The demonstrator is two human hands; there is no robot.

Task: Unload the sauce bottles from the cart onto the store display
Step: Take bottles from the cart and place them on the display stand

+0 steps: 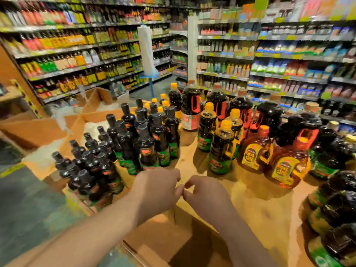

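Sauce bottles (148, 147) standing upright in tight rows on the brown cardboard-covered bench (250, 199), dark glass with black caps and green labels, grouped left of centre. Standing just right of them, taller dark bottles with orange caps (221, 149), then amber jugs with yellow labels (289, 168) and, behind, big dark jugs with red handles (190, 106). Lying over the near edge of the bench, both bare forearms reaching forward. Hovering beside the nearest black-capped bottles, left hand (156, 186), fingers loosely curled and holding nothing. Hanging close at its side, right hand (206, 193), fingers likewise bent and gripping nothing, fingertips of the two hands nearly touching; contact between them too blurred to tell. Sitting below the hands, an open cardboard box (163, 245). Lying at far left, more open cartons (48, 130) with white wrapping. Running along the back, store shelves (279, 60) packed with bottles and packets, and a white roll on a blue stand (147, 49).
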